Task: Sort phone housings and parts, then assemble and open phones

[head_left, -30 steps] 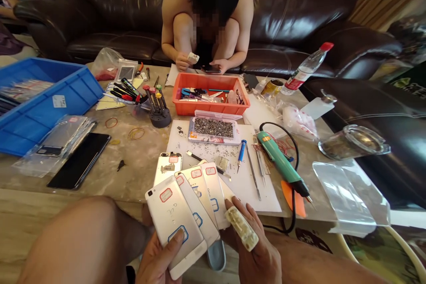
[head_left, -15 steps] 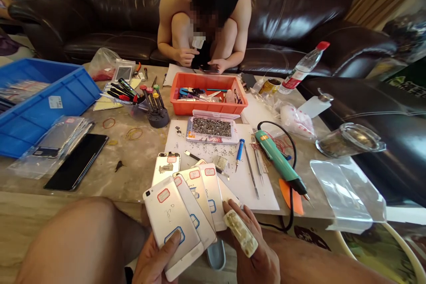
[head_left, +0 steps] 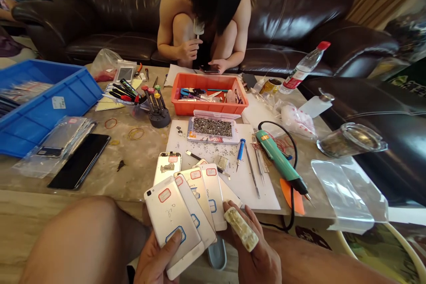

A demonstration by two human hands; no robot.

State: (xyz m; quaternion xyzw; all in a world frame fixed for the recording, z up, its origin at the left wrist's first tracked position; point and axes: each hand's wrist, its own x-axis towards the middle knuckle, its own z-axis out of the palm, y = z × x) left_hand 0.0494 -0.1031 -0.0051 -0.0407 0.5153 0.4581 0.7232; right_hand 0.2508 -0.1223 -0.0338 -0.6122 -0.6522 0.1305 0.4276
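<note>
My left hand (head_left: 158, 255) grips a fan of silver-white smartphones (head_left: 173, 215), its thumb pressed on the front one. Their backs face up, with red-framed stickers, blue outlines and handwriting. At the fan's right edge is my right hand (head_left: 258, 248), fingers extended and touching the rearmost phone. A stained off-white block (head_left: 241, 229) is lodged across those fingers; its kind I cannot make out, and the right thumb is hidden. Behind the fan, an opened phone (head_left: 168, 167) lies on a white sheet (head_left: 266, 195).
On the sheet are a case of tiny screws (head_left: 213, 127), a blue screwdriver (head_left: 240, 153) and tweezers (head_left: 258, 159). A green electric screwdriver (head_left: 279, 159) lies right, a black phone (head_left: 80, 162) left. Beyond stand an orange bin (head_left: 209, 107) and a blue crate (head_left: 76, 93). Another person (head_left: 169, 31) sits opposite.
The view has shifted slightly. Both hands keep their hold and place at the phones. The person opposite has raised the pale stick-held thing toward their head and bent lower.
</note>
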